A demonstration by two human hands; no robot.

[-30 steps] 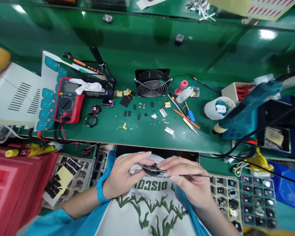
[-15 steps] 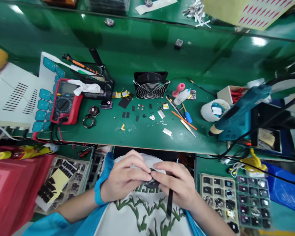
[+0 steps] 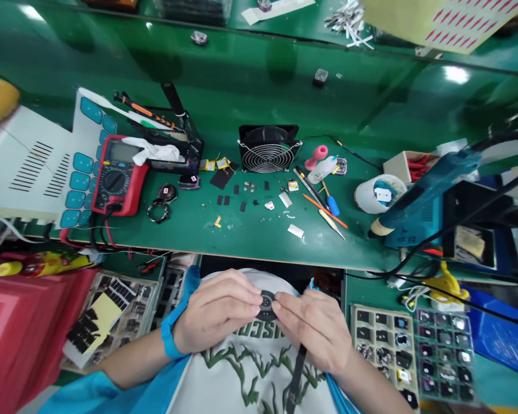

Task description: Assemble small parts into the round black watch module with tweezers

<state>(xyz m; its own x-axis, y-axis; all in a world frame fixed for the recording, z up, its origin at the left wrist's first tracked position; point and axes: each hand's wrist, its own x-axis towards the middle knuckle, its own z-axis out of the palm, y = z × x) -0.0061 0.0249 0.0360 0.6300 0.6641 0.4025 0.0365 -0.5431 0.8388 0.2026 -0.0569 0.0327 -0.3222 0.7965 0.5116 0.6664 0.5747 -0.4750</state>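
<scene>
My left hand (image 3: 224, 307) and my right hand (image 3: 313, 322) meet in front of my chest. Between their fingertips they grip a round black watch case (image 3: 266, 315) by its two sides. The face turned upward has a ringed centre with small dots. A dark narrow strip (image 3: 297, 376), perhaps a watch strap, hangs below my right hand over the shirt; its upper end is hidden. On the bench beyond lie a watch ring (image 3: 157, 211) and a round dark watch part (image 3: 167, 192), with small black pads, screws and scraps.
A red multimeter (image 3: 117, 177) stands at left. A black fan (image 3: 269, 149) is at the back. Tweezers, an orange stick and a blue-handled tool (image 3: 331, 205) lie right of centre. A soldering or hot-air handle (image 3: 427, 190) juts in at right. Parts trays (image 3: 382, 345) flank my lap.
The watch case has tilted so its ringed face shows more. My fingertips have moved apart to its two sides. The dark strip has swung lower.
</scene>
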